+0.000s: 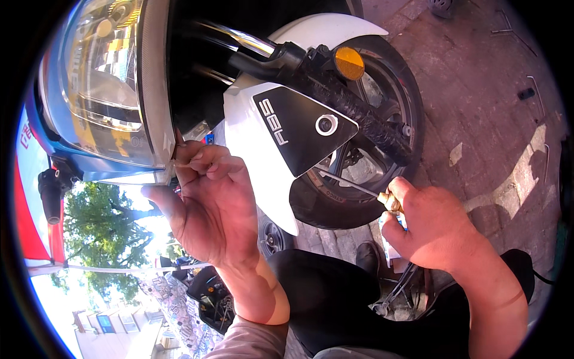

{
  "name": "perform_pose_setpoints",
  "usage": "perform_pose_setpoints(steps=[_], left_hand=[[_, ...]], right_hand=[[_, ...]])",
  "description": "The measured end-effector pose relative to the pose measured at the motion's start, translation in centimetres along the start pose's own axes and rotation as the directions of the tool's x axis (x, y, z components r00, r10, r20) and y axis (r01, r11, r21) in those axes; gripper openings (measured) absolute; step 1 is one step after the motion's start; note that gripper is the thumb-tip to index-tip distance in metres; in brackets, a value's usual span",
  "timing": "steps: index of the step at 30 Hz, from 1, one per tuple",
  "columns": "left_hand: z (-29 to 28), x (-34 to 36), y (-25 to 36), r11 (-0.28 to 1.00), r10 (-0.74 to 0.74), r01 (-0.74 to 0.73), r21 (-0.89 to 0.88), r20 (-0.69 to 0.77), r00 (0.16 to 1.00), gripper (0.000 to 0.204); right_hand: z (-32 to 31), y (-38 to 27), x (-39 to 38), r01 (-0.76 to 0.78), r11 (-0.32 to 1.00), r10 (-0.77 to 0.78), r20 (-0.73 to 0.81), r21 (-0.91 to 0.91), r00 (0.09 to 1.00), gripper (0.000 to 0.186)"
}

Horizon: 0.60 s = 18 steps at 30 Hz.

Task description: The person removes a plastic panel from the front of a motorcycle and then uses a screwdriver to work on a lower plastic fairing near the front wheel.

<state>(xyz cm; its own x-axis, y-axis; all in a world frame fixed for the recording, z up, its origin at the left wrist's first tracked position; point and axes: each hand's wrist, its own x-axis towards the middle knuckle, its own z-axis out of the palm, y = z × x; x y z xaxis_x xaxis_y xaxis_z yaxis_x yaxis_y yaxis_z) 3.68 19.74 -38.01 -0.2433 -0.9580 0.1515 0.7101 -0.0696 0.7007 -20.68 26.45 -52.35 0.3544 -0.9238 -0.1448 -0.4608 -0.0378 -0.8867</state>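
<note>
My left hand (218,206) is at the lower rim of the motorcycle's headlight (107,90). Its curled fingers reach behind the rim and the thumb presses from the front side, so the edge is pinched between them; the fingertips are partly hidden. In my right hand (430,218) is a screwdriver, its thin metal shaft (350,182) pointing up and left past the front wheel (359,206). Its yellowish handle (390,200) shows between thumb and forefinger. The shaft's tip lies near the white front fender (251,155) with its black panel (299,128).
The fork leg (353,99) carries an orange reflector (348,63). Hex keys (545,161) lie on the brick paving (460,90) at right. More tools (400,287) are beside my knee, and an open black bag (212,302) holds small items lower left. A handlebar lever end (52,194) juts out at left.
</note>
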Motion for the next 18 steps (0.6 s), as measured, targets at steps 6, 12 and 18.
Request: perform_pose_setpoints(steps=[6,12,18], left_hand=[[0.3,-0.3,0.5,0.986,-0.009,0.021,0.165,-0.078,0.997,0.072],[0.6,-0.2,1.0,0.987,-0.066,0.079,0.142,-0.097,0.993,0.064],[0.1,0.2,1.4,0.982,-0.113,0.116,0.149,-0.027,0.993,0.062]], right_hand=[[0.8,0.2,0.7,0.035,0.997,-0.034,0.017,-0.075,0.999,0.023],[-0.1,-0.2,1.1,0.050,0.998,-0.051,0.033,0.035,0.998,0.019],[-2.3,0.6,1.1,0.003,0.996,-0.020,0.195,0.088,0.981,0.018]])
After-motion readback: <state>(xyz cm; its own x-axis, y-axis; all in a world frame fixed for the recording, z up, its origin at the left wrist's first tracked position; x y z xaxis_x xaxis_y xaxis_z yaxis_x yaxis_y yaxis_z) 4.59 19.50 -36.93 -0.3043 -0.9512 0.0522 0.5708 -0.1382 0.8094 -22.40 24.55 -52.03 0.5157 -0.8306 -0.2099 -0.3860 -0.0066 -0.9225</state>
